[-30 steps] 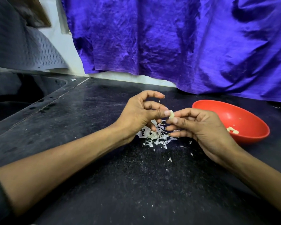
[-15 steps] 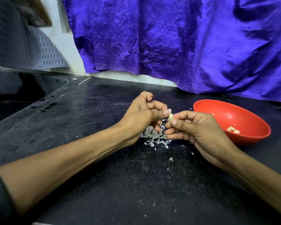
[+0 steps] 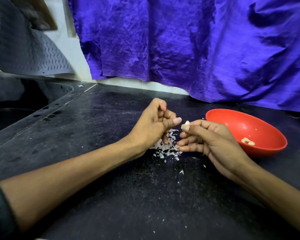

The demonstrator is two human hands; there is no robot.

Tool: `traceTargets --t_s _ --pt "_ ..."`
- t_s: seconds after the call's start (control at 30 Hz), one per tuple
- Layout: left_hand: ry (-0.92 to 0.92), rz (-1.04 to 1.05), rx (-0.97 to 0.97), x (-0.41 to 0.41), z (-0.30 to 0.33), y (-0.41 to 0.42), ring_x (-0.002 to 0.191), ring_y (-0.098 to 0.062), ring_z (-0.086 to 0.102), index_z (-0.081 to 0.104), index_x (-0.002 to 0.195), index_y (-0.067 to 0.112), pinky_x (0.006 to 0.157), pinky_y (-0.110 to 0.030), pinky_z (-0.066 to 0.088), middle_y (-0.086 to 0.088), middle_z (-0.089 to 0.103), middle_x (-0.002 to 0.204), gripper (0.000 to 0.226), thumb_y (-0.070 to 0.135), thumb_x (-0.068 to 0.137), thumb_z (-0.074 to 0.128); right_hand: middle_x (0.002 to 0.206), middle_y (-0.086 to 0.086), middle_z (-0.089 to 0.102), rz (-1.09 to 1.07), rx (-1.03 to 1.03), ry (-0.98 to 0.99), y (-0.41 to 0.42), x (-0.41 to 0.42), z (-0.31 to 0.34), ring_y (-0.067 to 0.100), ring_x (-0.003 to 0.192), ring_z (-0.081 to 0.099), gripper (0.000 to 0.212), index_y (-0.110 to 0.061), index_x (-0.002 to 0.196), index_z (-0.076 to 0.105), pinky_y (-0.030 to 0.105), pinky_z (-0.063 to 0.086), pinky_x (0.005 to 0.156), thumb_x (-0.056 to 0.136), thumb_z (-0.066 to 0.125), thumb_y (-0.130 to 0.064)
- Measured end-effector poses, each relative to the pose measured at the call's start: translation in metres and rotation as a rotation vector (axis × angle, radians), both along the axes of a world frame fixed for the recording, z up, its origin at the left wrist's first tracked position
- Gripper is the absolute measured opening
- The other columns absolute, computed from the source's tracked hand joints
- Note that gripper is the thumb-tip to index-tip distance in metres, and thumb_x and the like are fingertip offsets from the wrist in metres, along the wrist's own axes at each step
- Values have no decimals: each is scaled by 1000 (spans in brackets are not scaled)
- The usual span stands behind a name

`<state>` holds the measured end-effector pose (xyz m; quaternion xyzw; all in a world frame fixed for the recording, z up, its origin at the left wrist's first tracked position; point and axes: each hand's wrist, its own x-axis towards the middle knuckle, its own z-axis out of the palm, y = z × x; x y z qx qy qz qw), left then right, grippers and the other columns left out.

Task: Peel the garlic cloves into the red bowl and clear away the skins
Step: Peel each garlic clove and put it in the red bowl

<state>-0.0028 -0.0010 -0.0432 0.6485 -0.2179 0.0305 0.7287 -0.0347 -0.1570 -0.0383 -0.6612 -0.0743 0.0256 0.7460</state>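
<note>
My right hand (image 3: 213,142) pinches a pale garlic clove (image 3: 185,124) between thumb and fingertips, just left of the red bowl (image 3: 232,116). My left hand (image 3: 152,125) sits a short gap to the left of the clove, fingers curled in and thumb stretched toward it, not touching it; whether it holds a bit of skin I cannot tell. A heap of white garlic skins (image 3: 164,148) lies on the black counter under and between both hands. Peeled cloves (image 3: 248,141) rest in the bottom of the bowl.
A dark sink basin (image 3: 16,108) drops away at the left, with a grey perforated mat (image 3: 29,51) leaning above it. Purple cloth (image 3: 197,45) hangs along the back wall. Small skin flecks (image 3: 181,172) dot the black counter (image 3: 111,196) toward me.
The hands have come apart: the left thumb has left the clove, which stays in my right hand's pinch. The left index finger has curled in.
</note>
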Motion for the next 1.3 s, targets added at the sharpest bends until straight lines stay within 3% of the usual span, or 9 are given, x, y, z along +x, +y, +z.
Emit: traceTargets --t_s 0.13,0.3,0.37,0.5,0.63,0.8,1.07,1.3 --pt "-18 66 11 3 -2 3 50 -4 44 38 90 16 34 -21 41 -2 49 78 28 -4 91 58 72 11 65 -19 11 -26 -3 1 4 20 58 66 16 -2 87 62 28 57 53 75 67 -12" --pt "-45 38 77 1 -5 2 57 -5 53 43 96 17 37 -23 45 -5 64 95 28 -10 94 50 73 11 65 -22 -32 -73 -5 2 3 18 57 64 15 -3 86 64 29 57 51 75 68 -13" --pt "-62 23 75 0 -3 2 59 -7 54 46 98 16 39 -25 46 -5 67 94 25 -8 94 52 73 10 65 -19 -68 -93 -5 2 2 18 56 64 18 -5 86 65 29 58 51 72 69 -16" --pt "-85 20 58 -3 0 3 61 -11 55 50 101 14 39 -25 46 -8 68 90 24 -1 88 65 73 9 65 -26 -134 -145 -6 3 -1 18 56 64 3 -6 86 65 30 58 51 84 64 -3" --pt "-91 2 61 -7 0 0 59 -11 57 51 102 11 39 -24 46 -1 67 81 33 2 80 74 68 6 64 -15 -249 -220 -6 3 -3 15 54 63 2 -5 86 65 28 57 48 85 64 -3" --pt "-78 4 67 -7 -1 -1 61 -14 61 52 100 8 44 -27 52 -7 65 81 34 -2 77 75 65 1 65 -43 -420 -329 -8 4 -7 14 58 66 12 -18 80 69 30 56 48 84 68 -7" --pt "57 -56 -64 -5 -2 0 54 -15 64 54 93 4 52 -25 56 -4 67 68 26 -11 78 69 78 12 70 46 -112 -149 -7 4 -4 19 67 66 21 -2 93 70 26 58 57 72 68 -6" --pt "138 -76 -133 -5 1 2 56 -16 66 58 92 4 54 -25 57 -13 67 75 13 -7 85 62 88 17 70 23 -53 -93 -8 4 -2 17 66 66 27 1 94 67 27 58 57 73 68 -16"
